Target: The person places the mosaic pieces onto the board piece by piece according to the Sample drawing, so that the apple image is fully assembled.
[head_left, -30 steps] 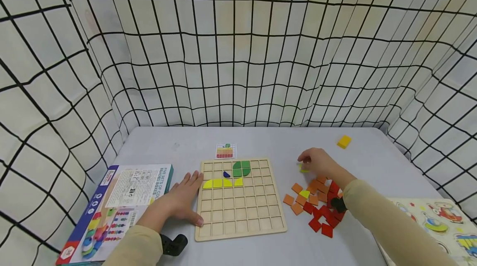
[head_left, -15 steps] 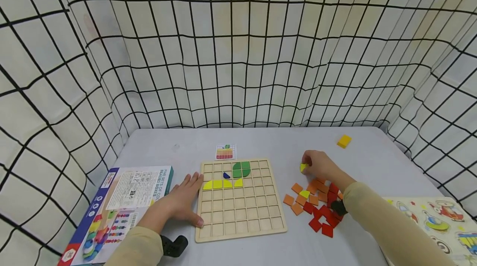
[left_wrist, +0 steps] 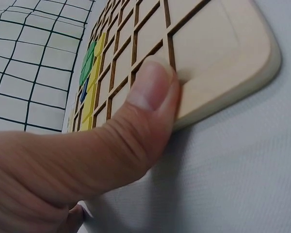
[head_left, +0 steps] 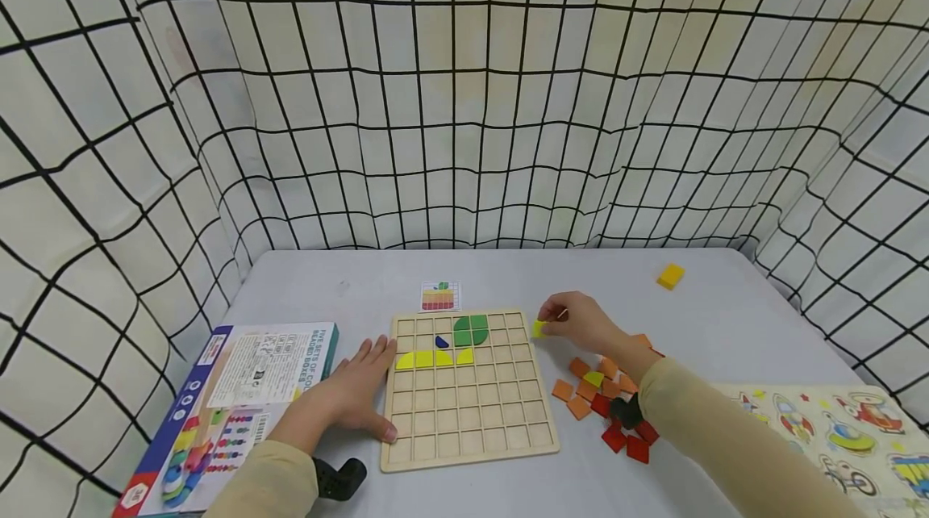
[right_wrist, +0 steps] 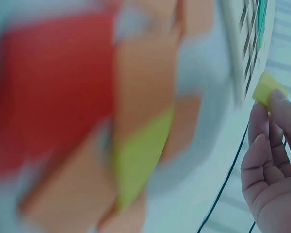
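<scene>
A wooden grid board (head_left: 501,405) lies mid-table, with yellow tiles (head_left: 424,359) in a row, green tiles (head_left: 470,330) and a small blue tile (head_left: 442,342) in its cells. My left hand (head_left: 357,386) rests spread at the board's left edge, fingers straight. Its thumb (left_wrist: 148,92) presses on the rim near a corner. Between thumb and fingers, my right hand (head_left: 581,319) pinches a yellow tile (right_wrist: 267,88), just off the board's upper right edge. Below that hand lies a loose pile of orange tiles (head_left: 562,390) and red tiles (head_left: 637,449), with a yellow rounded tile (head_left: 593,378) on top.
A small pattern card (head_left: 439,295) lies behind the board. A yellow block (head_left: 671,276) sits at the back right. On the left is a printed box (head_left: 239,413); on the right, a picture board (head_left: 835,437). Black netting (head_left: 472,123) surrounds the table.
My right hand has picked up the yellow tile from the table right of the board and carried it left to the board's edge. My left hand has stayed put.
</scene>
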`<action>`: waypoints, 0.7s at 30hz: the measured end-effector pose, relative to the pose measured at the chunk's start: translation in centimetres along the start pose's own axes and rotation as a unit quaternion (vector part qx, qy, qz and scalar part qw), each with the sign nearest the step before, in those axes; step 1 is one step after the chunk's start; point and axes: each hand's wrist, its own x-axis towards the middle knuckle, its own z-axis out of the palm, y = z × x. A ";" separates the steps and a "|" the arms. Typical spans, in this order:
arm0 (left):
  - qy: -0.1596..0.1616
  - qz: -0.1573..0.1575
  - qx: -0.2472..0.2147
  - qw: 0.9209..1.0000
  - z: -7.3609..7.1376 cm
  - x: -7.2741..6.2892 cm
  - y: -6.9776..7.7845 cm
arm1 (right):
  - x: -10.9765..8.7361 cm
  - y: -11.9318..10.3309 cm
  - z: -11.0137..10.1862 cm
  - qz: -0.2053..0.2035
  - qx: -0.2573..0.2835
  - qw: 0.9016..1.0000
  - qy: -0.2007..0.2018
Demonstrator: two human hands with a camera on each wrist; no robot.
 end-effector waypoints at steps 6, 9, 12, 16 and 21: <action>-0.001 0.000 -0.003 1.000 0.1 0.0 -0.1 | 0.7 -2.7 2.9 -0.025 0.053 0.997 -0.044; -0.001 -0.002 -0.004 1.000 0.1 0.1 -0.2 | 1.1 -3.4 4.1 -0.024 0.042 0.998 -0.050; -0.001 -0.002 -0.005 1.000 0.2 0.1 -0.2 | 1.6 -3.9 5.0 -0.020 0.030 0.998 -0.049; -0.003 -0.003 -0.007 1.000 0.1 0.1 -0.2 | 2.0 -4.3 5.6 -0.019 0.020 0.998 -0.050; -0.002 -0.004 -0.006 1.000 0.1 0.2 -0.3 | 2.2 -4.6 5.9 -0.029 -0.005 0.998 -0.048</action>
